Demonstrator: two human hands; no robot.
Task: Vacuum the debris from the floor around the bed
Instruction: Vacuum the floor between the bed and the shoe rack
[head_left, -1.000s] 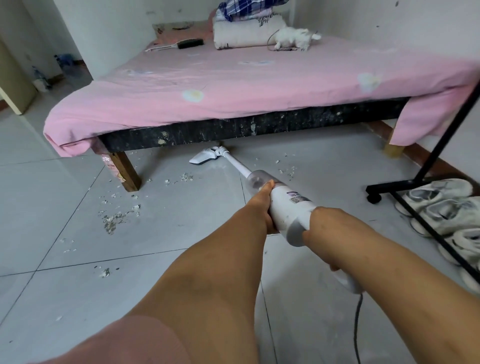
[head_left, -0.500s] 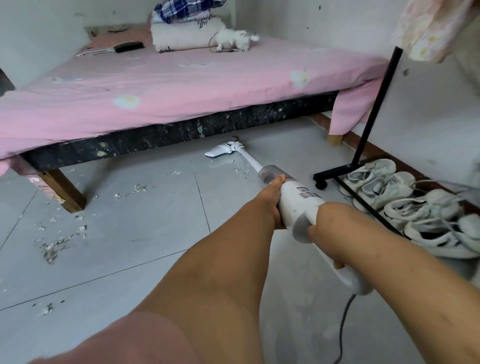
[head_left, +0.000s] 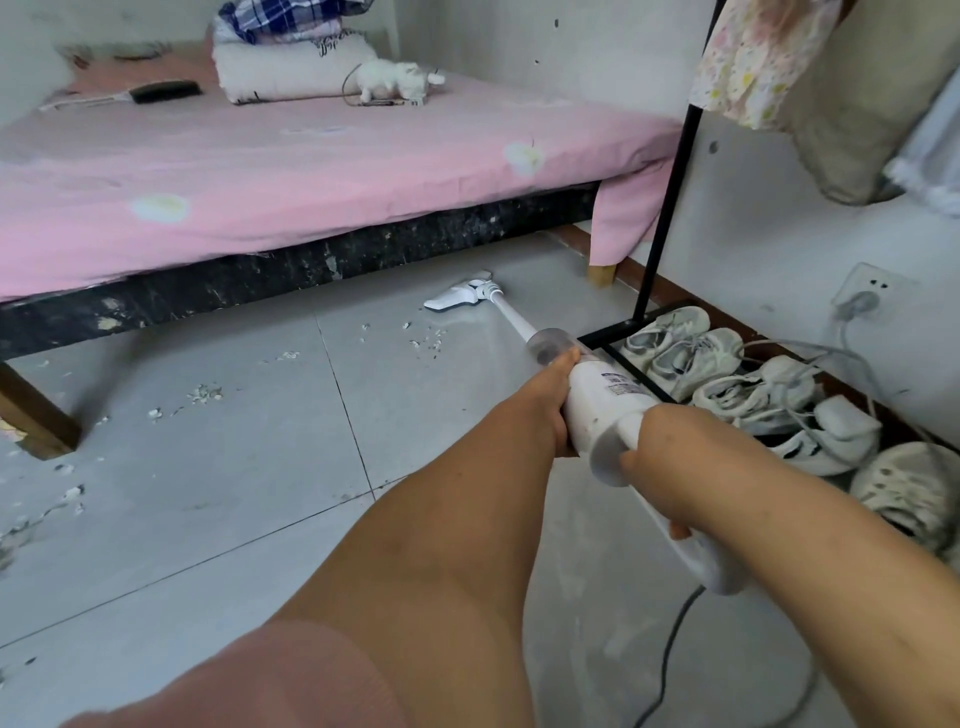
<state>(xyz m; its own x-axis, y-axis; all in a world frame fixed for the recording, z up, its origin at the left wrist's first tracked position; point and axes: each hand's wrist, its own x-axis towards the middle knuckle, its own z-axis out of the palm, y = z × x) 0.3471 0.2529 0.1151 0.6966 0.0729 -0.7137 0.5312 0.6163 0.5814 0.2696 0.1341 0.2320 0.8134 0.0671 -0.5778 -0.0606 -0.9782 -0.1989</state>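
Note:
A white stick vacuum (head_left: 605, 402) stretches from my hands to the floor. Its flat nozzle (head_left: 457, 297) rests on the grey tiles just in front of the dark bed frame (head_left: 311, 270). My left hand (head_left: 545, 402) grips the side of the vacuum body, near the clear dust cup. My right hand (head_left: 662, 457) is closed around the rear handle. A small patch of white debris (head_left: 423, 338) lies just short of the nozzle. More debris (head_left: 205, 393) is scattered to the left, towards the wooden bed leg (head_left: 39, 415). The bed carries a pink sheet (head_left: 291, 161).
A black clothes rack (head_left: 667, 208) stands at the right, its base bar beside the vacuum. Several white shoes (head_left: 727, 374) lie along the right wall. A cord runs to a wall socket (head_left: 862, 299). The vacuum cable (head_left: 670, 654) trails behind my right hand.
My view has swung right, so the bed and debris sit further left. The nozzle has slid right along the bed frame, towards the far bed leg. Both hands keep their hold.

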